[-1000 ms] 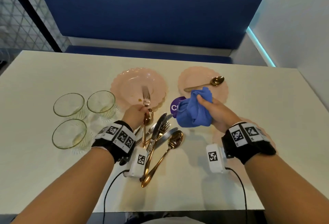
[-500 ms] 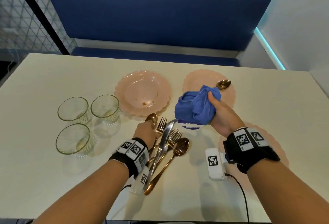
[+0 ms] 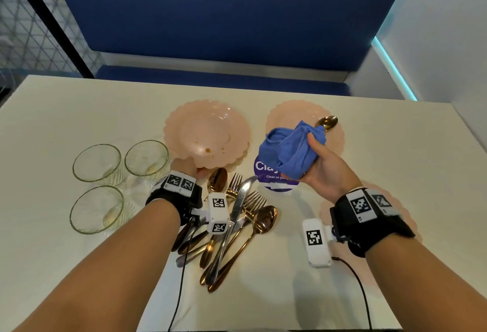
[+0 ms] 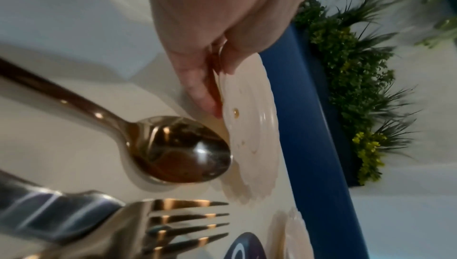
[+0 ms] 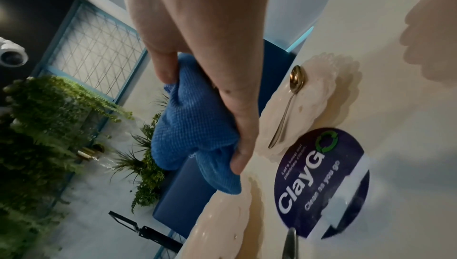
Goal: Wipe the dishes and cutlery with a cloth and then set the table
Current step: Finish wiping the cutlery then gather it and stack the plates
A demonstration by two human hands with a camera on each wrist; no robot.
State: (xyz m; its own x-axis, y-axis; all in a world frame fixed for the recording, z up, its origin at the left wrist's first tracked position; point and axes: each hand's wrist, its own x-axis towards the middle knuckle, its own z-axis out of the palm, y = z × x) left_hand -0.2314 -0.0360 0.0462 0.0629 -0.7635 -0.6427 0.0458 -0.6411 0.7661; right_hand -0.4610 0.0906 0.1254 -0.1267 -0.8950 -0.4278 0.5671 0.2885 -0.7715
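My left hand (image 3: 187, 168) pinches the near rim of a scalloped pink plate (image 3: 207, 131) flecked with brown spots; in the left wrist view the thumb lies on top of the plate (image 4: 249, 136) and the fingers sit under it. My right hand (image 3: 315, 159) holds a bunched blue cloth (image 3: 286, 151) above the table, right of that plate. A second pink plate (image 3: 336, 144) behind the cloth carries a gold spoon (image 3: 327, 122). A pile of gold and silver cutlery (image 3: 238, 215) lies between my wrists.
Three empty glass tumblers (image 3: 96, 163) (image 3: 146, 157) (image 3: 96, 209) stand at the left. A round purple sticker (image 3: 266, 174) is stuck to the white table (image 3: 342, 292). A third pink plate (image 3: 409, 215) lies partly under my right wrist. A blue bench (image 3: 224, 15) runs along the far side.
My left hand laid the fork it held on the cutlery pile, then moved forward and took hold of the plate's near rim. My right hand kept the cloth and rose slightly.
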